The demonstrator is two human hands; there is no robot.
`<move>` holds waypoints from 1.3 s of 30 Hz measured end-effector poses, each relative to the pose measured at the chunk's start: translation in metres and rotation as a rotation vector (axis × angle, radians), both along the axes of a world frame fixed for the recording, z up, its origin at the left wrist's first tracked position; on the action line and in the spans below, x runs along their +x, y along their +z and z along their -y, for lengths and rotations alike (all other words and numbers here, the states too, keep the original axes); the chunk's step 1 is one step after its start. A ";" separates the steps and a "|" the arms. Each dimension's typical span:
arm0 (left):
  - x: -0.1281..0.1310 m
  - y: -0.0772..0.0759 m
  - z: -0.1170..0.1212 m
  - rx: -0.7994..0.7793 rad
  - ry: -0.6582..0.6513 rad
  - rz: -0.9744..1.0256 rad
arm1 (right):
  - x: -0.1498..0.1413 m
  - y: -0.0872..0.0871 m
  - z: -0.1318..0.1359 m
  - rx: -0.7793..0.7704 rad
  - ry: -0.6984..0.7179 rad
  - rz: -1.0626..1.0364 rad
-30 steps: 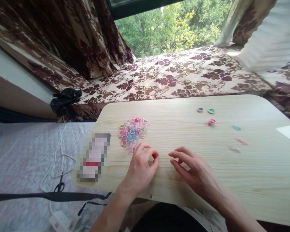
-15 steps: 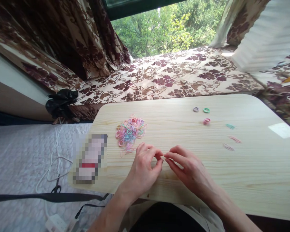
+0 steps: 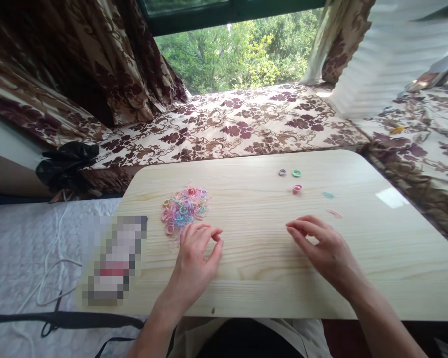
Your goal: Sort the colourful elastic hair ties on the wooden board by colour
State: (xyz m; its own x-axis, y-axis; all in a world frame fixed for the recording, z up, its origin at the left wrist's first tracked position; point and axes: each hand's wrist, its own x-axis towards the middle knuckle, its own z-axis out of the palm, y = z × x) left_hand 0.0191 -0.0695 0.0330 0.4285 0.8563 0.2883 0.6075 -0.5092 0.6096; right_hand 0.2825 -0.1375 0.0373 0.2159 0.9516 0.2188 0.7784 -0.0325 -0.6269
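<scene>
My left hand (image 3: 199, 253) hovers at the near edge of a tangled pile of pastel hair elastics (image 3: 186, 204), thumb and forefinger slightly apart with nothing visible between them. Farther right, my right hand (image 3: 323, 248) has its thumb and forefinger pinched together; whatever is in the pinch, if anything, is too small to make out. Beyond it lie a purple elastic ring (image 3: 282, 172), a green one (image 3: 296, 173) and a pink one (image 3: 297, 189). Thin teal elastics (image 3: 328, 195) and pink elastics (image 3: 335, 214) lie just past the right hand's knuckles.
The pale wooden table (image 3: 246, 293) has a blurred-out flat object (image 3: 115, 261) at its left end. A white patch (image 3: 392, 197) shows near the right edge. Behind stands a ledge with flowered cloth (image 3: 239, 127). White cables (image 3: 59, 248) run over the bedding at left.
My hands have parted from their meeting point at mid-table: the left toward the pile, the right rightward. The view has shifted, and the small purple elastics at right are now hidden behind the right hand.
</scene>
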 end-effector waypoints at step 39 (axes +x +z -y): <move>-0.039 -0.006 -0.019 0.150 0.219 -0.226 | 0.031 0.000 0.004 -0.065 -0.158 0.236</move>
State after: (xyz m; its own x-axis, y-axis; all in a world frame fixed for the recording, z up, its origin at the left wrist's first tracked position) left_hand -0.0195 -0.0501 0.0269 0.3070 0.8900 0.3371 0.8231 -0.4261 0.3754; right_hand 0.3136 -0.1414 0.0377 0.3128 0.9239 0.2204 0.8847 -0.1990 -0.4215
